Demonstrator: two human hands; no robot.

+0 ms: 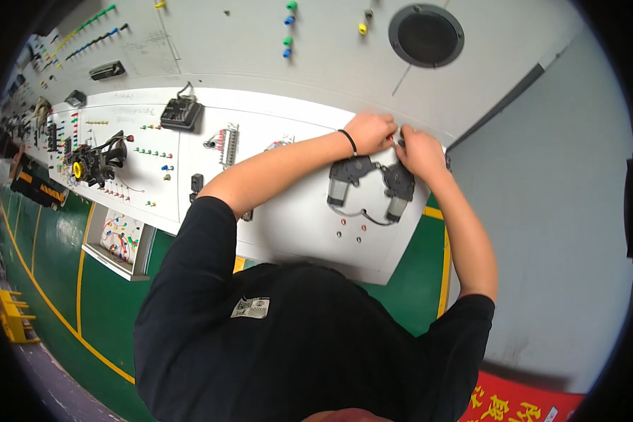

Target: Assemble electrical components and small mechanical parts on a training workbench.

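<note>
My left hand (370, 134), with a black band (348, 143) round its wrist, reaches to the far right end of the white panel (288, 225). Close beside it is my right hand (423, 152), the fingertips of both nearly meeting. Both hands have their fingers curled in. A small dark and red bit shows between them, too small to name. Just nearer to me than the hands lie two black electric motors with silver housings, the left motor (349, 180) and the right motor (399, 191). A black cable (364, 214) loops below them.
Small metal and red terminals (352, 231) sit in the panel near its front edge. Further left are a terminal strip (228, 144), a black box (182, 112) and a steering-column switch assembly (98, 163). An open drawer (142, 259) juts out. A grey wall (541, 211) stands at right.
</note>
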